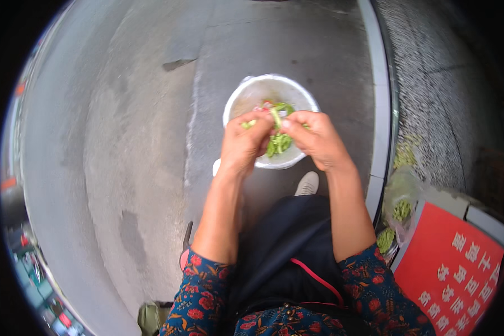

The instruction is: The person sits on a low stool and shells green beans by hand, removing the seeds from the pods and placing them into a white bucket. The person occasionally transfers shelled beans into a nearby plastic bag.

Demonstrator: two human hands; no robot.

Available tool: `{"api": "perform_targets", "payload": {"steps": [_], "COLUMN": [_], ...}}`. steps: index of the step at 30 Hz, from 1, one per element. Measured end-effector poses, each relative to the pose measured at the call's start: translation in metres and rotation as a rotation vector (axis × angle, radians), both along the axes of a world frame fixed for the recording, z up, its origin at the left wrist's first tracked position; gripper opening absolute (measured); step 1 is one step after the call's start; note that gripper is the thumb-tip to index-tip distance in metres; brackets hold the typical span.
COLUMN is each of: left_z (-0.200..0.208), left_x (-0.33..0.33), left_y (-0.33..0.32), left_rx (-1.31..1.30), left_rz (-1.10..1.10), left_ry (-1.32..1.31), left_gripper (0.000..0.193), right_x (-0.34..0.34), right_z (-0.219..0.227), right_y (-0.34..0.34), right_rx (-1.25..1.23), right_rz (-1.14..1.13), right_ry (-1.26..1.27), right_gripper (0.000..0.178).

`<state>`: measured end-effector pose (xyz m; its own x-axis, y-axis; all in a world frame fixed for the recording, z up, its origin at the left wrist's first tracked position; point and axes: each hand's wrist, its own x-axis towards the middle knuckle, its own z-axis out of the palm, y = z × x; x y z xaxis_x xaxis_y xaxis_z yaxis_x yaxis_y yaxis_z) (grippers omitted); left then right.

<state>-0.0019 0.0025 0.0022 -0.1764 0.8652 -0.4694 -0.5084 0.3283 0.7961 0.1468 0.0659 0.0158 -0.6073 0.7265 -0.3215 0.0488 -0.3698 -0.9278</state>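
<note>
Over a white round basin (pixel 271 80), my two hands meet with a pale green vegetable strip (pixel 276 118) between their fingertips. My left hand (pixel 242 143) is closed, pinching one side of the strip, and more green bits show between its fingers. From the other side my right hand (pixel 321 140) pinches it with thumb and forefinger; a bit of green shows by its curled fingers too. Below them, cut or broken green pieces (pixel 279 144) lie in the basin, with something red and white near its middle. Blur hides the exact kind of vegetable.
The basin stands on grey pavement (pixel 229 50), close in front of my white shoe (pixel 308 183). A pale raised curb (pixel 380 101) runs along the right. Beyond it are a clear plastic bag of green vegetables (pixel 401 210) and a red sign (pixel 448 263).
</note>
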Motion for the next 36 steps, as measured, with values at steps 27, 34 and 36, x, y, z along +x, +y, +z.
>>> {"api": "perform_targets", "payload": {"steps": [27, 34, 36], "left_z": [-0.021, -0.006, -0.003], "left_x": [0.004, 0.014, 0.015], "left_y": [0.005, 0.010, 0.009], "left_rx": [0.051, 0.030, 0.035], "left_rz": [0.050, 0.043, 0.025], "left_ry": [-0.644, -0.518, -0.462], "left_gripper": [0.055, 0.060, 0.060], "right_x": [0.017, -0.008, -0.012], "right_z": [0.013, 0.006, 0.004], "right_y": [0.013, -0.007, -0.012], "right_rx": [0.238, 0.160, 0.159], "right_rz": [-0.321, -0.068, -0.106], "right_ry": [-0.152, -0.104, -0.046], "right_gripper": [0.017, 0.008, 0.008]}}
